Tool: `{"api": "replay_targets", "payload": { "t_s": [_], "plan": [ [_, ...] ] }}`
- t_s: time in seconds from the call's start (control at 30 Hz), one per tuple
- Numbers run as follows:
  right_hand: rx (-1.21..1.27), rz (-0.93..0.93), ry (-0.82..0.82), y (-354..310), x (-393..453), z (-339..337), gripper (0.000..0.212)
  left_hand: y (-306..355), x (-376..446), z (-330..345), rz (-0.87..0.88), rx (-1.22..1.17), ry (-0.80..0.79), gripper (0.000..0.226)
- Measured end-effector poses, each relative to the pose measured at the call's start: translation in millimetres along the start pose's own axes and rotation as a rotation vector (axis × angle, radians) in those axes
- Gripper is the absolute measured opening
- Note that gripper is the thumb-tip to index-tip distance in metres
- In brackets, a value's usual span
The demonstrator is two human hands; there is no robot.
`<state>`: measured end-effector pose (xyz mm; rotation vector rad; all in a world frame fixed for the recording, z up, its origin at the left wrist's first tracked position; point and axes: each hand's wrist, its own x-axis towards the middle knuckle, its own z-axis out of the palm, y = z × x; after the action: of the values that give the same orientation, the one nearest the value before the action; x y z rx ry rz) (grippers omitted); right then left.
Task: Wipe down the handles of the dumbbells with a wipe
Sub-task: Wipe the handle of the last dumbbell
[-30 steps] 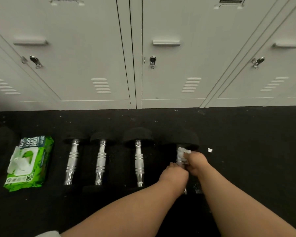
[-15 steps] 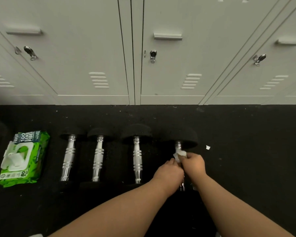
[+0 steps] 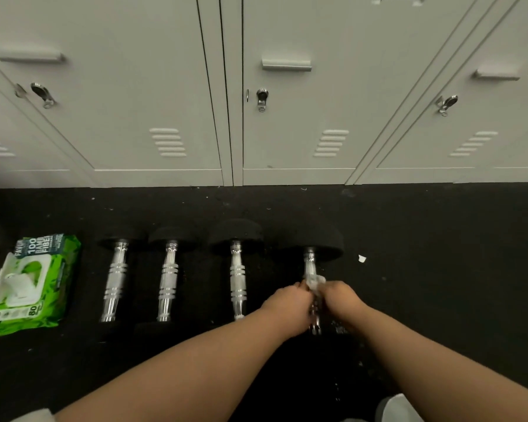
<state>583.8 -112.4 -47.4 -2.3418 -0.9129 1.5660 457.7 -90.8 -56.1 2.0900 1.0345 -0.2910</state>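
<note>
Black speckled floor (image 3: 439,300) running up to pale lockers (image 3: 287,117). Green wipes pack (image 3: 34,284) far left, lid flipped up (a sheet poking out). Left hand (image 3: 290,303) and right hand (image 3: 340,300) pinch the wipe (image 3: 314,281) around the rightmost dumbbell's handle (image 3: 310,263).

Four dumbbells (image 3: 237,275) in a row on black floor (image 3: 439,269), left hand (image 3: 290,303) and right hand (image 3: 340,300) gripping white wipe (image 3: 315,282) on rightmost handle (image 3: 310,264), wipe pack (image 3: 34,284) at 9 o'clock, lockers (image 3: 287,132) at 12 o'clock.
</note>
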Motion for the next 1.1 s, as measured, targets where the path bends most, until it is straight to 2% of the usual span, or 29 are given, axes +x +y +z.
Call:
{"api": "replay_targets", "payload": {
  "t_s": [0.07,0.17,0.23,0.33,0.4,0.5,0.6,0.67,0.77,0.83,0.97,1.03,1.1],
  "plan": [
    [-0.194,-0.102,0.119,-2.9,-4.9,0.4,0.033,-4.7,0.0,-7.2,-0.082,-0.279,0.076,0.029],
    [-0.142,-0.297,0.374,-8.3,-9.1,11.8,0.026,-2.7,2.4,-15.7,-0.235,-0.872,0.198,0.035],
    [-0.057,-0.326,0.332,-13.3,-14.0,17.1,0.023,-0.7,7.5,-14.4,-0.297,-1.123,0.224,0.036],
    [-0.059,-0.365,0.21,-14.5,-20.4,13.2,0.043,-15.8,16.3,-11.8,-0.469,-1.168,0.361,0.011],
    [-0.166,-0.384,0.23,-8.5,-20.4,10.9,0.056,-29.6,18.4,-8.2,-0.579,-1.093,0.449,0.016],
    [-0.307,-0.343,0.16,2.3,-14.7,13.2,0.059,-32.8,19.3,-7.1,-0.688,-0.897,0.476,0.021],
    [-0.318,-0.344,0.097,5.9,-10.7,9.7,0.06,-24.9,30.5,-4.4,-0.699,-0.911,0.517,0.027],
    [-0.357,-0.356,0.073,9.0,-8.0,4.0,0.066,-12.3,39.2,-5.2,-0.676,-1.02,0.498,0.025],
    [-0.43,-0.374,0.054,11.8,-5.1,-1.9,0.073,-0.8,50.5,-0.7,-0.644,-1.279,0.399,0.01],
    [-0.444,-0.372,0.043,13.9,-3.7,-3.2,0.075,-0.3,46.6,5.8,-0.601,-1.244,0.369,0.013],
    [-0.446,-0.356,-0.011,15.2,-1.8,-6.8,0.078,-8.0,23.3,24.6,-0.536,-0.938,0.283,0.022],
    [-0.482,-0.373,-0.024,15.5,-0.6,-8.5,0.079,-10.4,24.4,21.9,-0.551,-0.997,0.222,0.019],
    [-0.523,-0.381,-0.038,13.9,-1.0,-8.8,0.078,-10.6,34.6,5.8,-0.593,-1.231,0.182,0.015]
  ]
}}
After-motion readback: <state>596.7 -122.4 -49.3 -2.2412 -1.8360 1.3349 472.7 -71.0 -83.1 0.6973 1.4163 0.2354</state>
